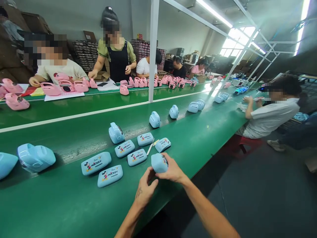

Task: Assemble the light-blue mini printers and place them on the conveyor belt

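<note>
- Blue casing (159,163) sits lifted just off the green belt (74,205), at its near edge, pinched between both of the person's hands; a scrap of print shows on its right face.
- Right hand (174,172) is curled over the casing's near and right side, fingers closed on it. Left hand (145,190) comes up from below, with thumb and fingertips pressed to its lower left corner. Both are grasping, neither is free.
- Just left of and beyond the casing, six printed panels (96,163) lie flat and loose on the belt, none of them joined to anything, so by my reckoning that batch is untouched.
- A white stick tool (150,147) lies among them just beyond the casing, with no hand on it.
- Farther beyond the casing, rounded blue bodies (155,119) stand spaced along the belt, and a larger one (36,157) lies well off to its left; whether these are finished I cannot tell.
- Across the belt from the casing, other people handle pink units (74,86); a seated co-worker (269,114) works well off to its right.
</note>
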Demonstrator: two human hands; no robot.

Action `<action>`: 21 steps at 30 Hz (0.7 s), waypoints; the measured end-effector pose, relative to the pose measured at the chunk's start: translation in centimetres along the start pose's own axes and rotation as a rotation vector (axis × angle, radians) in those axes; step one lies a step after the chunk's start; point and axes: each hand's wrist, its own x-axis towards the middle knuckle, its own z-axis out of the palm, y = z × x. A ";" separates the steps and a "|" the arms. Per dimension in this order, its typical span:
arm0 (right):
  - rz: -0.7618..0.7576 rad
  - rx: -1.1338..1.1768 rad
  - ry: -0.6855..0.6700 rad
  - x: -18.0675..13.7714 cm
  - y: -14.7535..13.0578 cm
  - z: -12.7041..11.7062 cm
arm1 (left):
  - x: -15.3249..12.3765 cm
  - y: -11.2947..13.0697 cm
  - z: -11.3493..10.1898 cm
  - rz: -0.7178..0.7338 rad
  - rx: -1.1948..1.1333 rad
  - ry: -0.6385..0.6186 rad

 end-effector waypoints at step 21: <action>-0.542 -1.022 -0.122 2.4 5.5 -4.6 | 3.5 -2.6 0.3 0.156 0.552 0.201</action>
